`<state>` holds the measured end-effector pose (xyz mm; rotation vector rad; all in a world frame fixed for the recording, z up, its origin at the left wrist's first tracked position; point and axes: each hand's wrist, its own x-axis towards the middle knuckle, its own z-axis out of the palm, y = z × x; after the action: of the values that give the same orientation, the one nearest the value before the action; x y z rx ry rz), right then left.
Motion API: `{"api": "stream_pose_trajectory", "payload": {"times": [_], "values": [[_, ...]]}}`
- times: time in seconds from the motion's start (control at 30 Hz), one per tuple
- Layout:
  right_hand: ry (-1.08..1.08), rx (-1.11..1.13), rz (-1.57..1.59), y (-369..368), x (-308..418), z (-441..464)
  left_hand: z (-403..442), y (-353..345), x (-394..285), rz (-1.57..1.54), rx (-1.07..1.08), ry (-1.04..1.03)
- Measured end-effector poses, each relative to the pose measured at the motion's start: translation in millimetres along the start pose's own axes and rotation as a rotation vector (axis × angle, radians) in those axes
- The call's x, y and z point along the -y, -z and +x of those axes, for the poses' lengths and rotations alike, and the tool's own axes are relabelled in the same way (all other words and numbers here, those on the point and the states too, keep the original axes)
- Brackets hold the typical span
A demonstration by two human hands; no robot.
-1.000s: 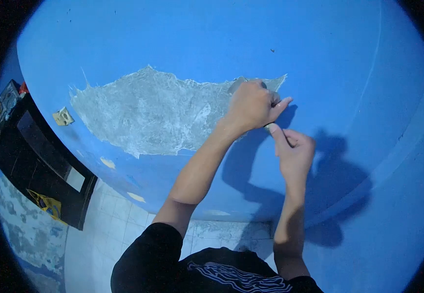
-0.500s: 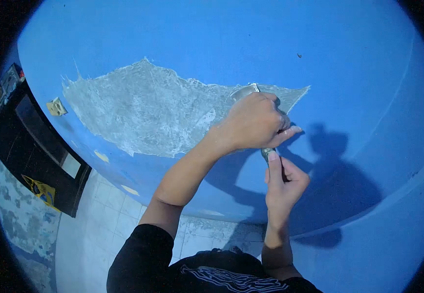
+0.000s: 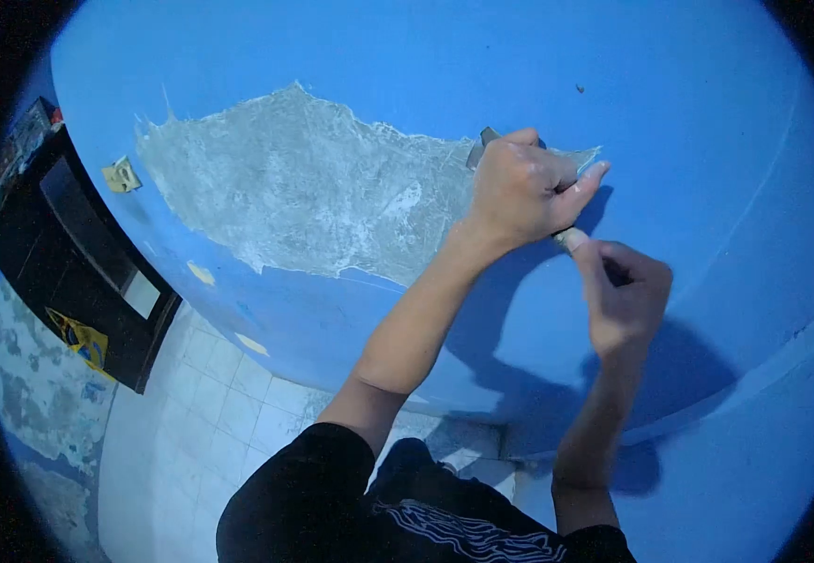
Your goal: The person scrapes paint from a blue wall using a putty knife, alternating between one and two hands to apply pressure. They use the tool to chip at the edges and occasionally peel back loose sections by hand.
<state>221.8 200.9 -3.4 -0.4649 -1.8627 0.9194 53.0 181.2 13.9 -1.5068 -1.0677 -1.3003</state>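
Observation:
Both my hands are closed on one scraper (image 3: 489,138), whose metal blade shows past my knuckles, touching or very near the wall. My left hand (image 3: 524,192) wraps round it close to the blade and hides most of the tool. Lower down and to the right, my right hand (image 3: 630,291) grips the handle end, thumb along it. Behind the blade lies a bare grey patch (image 3: 294,178) with ragged white edges, at its narrow right part. Blue paint (image 3: 426,56) surrounds this patch on the wall.
A beige switch plate (image 3: 122,175) is on the wall at left. Beyond it stands a dark door (image 3: 41,244) with a yellow bag (image 3: 79,340) on it. White floor tiles (image 3: 210,375) lie below. Peeling paint (image 3: 37,375) covers another wall at far left.
Both hands and the scraper have moved right; the left hand is slightly higher and the right hand clearly farther right. The handle now slants more. The camera view has shifted a little.

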Motion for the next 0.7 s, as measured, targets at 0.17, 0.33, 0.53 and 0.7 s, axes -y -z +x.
{"api": "stream_pose_trajectory", "payload": {"times": [0.17, 0.33, 0.53, 0.7], "values": [[0.044, -0.063, 0.026, -35.7, -37.1, -28.1, -6.6, 24.1, -1.4, 0.124, 0.332, -0.084], [-0.122, -0.097, 0.265, -49.1, -27.6, -43.4, -4.8, 35.9, -4.5, 0.175, 0.515, -0.075], [-0.168, -0.085, 0.084, -47.2, -23.4, -33.4, -6.4, 28.8, 12.3, 0.015, 0.476, -0.18], [-0.029, -0.111, -0.025, -20.3, -6.6, 0.5, -0.3, 10.9, 7.4, 0.032, 0.092, -0.123]]}}
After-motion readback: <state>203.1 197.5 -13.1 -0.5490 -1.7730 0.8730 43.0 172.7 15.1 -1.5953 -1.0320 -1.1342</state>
